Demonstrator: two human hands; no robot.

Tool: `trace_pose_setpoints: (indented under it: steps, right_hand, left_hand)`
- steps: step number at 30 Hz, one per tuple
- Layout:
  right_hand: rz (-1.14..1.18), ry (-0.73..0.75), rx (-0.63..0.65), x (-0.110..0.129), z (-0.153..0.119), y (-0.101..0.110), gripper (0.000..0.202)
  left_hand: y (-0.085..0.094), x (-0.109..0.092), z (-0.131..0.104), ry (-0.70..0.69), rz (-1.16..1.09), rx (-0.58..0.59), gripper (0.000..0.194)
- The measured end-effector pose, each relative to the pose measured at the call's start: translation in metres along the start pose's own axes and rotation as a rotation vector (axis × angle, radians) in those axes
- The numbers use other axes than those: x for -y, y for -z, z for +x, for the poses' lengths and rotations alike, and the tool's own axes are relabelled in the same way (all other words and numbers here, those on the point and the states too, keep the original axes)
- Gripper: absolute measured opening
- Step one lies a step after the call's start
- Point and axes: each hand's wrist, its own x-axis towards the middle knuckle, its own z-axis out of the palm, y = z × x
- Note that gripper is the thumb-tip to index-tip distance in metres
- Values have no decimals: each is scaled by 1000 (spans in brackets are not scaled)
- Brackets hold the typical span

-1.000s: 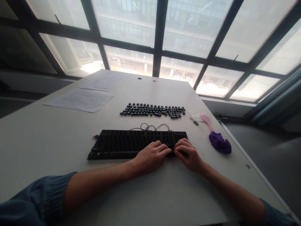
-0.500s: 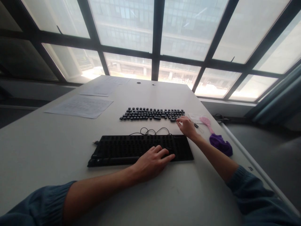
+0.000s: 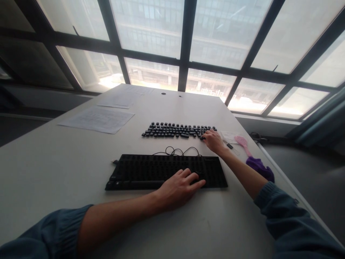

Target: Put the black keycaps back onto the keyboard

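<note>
Left hand [image 3: 181, 185] lies flat, fingers spread, on the near right part of the bare black keyboard [image 3: 151, 171] on the desk [image 3: 54, 162]. Right hand [image 3: 214, 141] reaches far, fingers curled at the right end of the loose keycaps [image 3: 175, 130]; whether it grips one, I cannot tell.

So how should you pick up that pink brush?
Probably by its thin handle, coming from the near side. The pink brush lies flat beside the purple cloth, its wide head pointing away and the handle running back toward the cloth, right of the right hand.
</note>
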Motion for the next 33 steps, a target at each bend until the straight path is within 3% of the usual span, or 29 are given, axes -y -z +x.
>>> trace_pose_setpoints:
  steps: [7,10,14,18,22,33]
  right_hand:
    - [42,30,-8,4,-5,7,12]
    - [149,8,-78,10,-19,19,11]
    - [573,-30,-198,24,-62,39,10]
    - [854,-54,-78,40,-120,54,16]
    - [907,-109,27,49,-159,57,15]
    - [936,-106,-18,55,-168,52,10]
  left_hand:
    - [0,0,-1,0,12,0,48]
    - [1,1,-1,-2,9,2,47]
    - [0,0,0,-3,16,-8,47]
    - [-2,1,0,-2,30,-31,47]
    - [-4,1,0,-2,24,-38,49]
    - [-4,2,1,-14,18,-36,47]
